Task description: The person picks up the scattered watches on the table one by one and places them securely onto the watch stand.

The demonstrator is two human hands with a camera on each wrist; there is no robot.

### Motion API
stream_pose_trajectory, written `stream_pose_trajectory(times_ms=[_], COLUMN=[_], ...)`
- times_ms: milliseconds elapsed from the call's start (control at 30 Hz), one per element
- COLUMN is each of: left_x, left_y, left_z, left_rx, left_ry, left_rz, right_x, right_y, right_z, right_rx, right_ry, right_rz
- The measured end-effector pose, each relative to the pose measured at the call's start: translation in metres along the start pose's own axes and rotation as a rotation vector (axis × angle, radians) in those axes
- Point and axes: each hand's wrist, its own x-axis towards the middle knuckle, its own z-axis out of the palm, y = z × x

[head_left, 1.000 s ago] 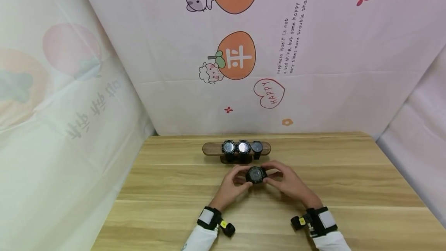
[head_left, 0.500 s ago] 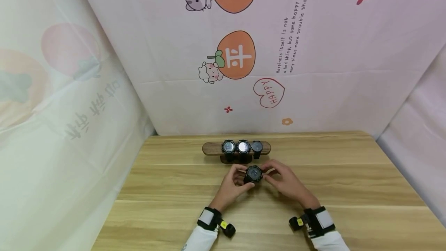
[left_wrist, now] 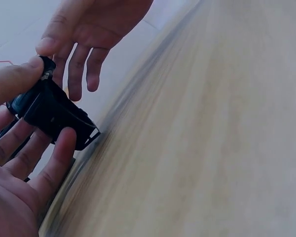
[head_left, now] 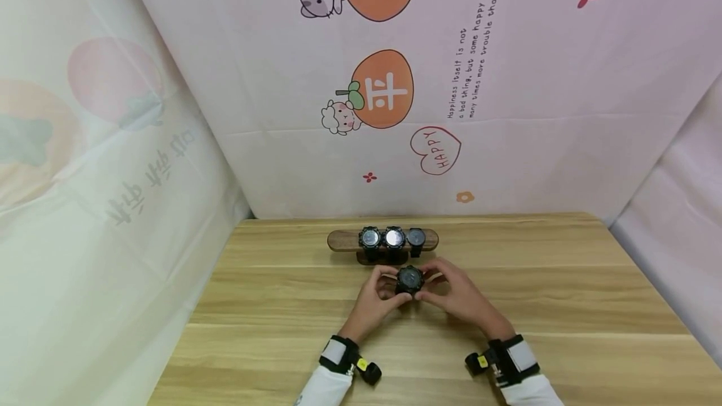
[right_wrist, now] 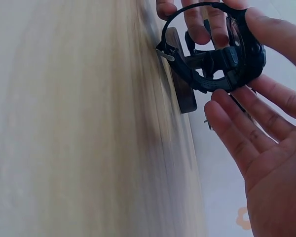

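A black digital wristwatch (head_left: 410, 278) is held in the air between both hands, its round face turned up toward the head camera. My left hand (head_left: 372, 303) pinches its left side with thumb and fingers. On the other side my right hand (head_left: 461, 296) grips the case, thumb at the near edge and fingers beyond. In the right wrist view the wristwatch (right_wrist: 244, 59) shows its strap buckled into a loop, open through the middle. Fingers of my left hand support the strap (left_wrist: 56, 116) from below in the left wrist view.
Just beyond the hands stands a dark wooden watch stand (head_left: 343, 241). Three black watches sit on its bar: a left one (head_left: 370, 238), a middle one (head_left: 394, 238) with a glaring face, and a right one (head_left: 416, 238). A printed cloth (head_left: 530, 161) hangs behind the wooden table (head_left: 271, 331).
The wristwatch has shifted slightly left and away from me, and its face has turned a little. My right hand has followed it leftward, its thumb now at the near edge. The stand is unchanged.
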Motion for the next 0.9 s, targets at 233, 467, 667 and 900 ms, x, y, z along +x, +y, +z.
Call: stream_pose_trajectory(times_ms=[233,467,667,900], left_x=[0.0002,-0.0002,-0.0006,-0.0005], left_y=[-0.0017,-0.0017,-0.0011,-0.0024], left_z=[0.0005,0.0007,-0.0002,-0.0009], left_rx=[-0.058,-0.071,-0.058,0.028], left_ry=[-0.026,-0.021,-0.034,-0.052], left_rz=[0.044,0.055,0.040,0.072], right_x=[0.0001,0.0004,0.0004,0.0006], right_y=[-0.0018,0.0007,0.0007,0.0027], right_z=[0.0008,0.0012,-0.0004,0.0009], right_rx=[-0.004,-0.039,-0.039,-0.040], right_ry=[0.017,0.024,0.016,0.019], right_rz=[-0.002,-0.052,-0.107,-0.155])
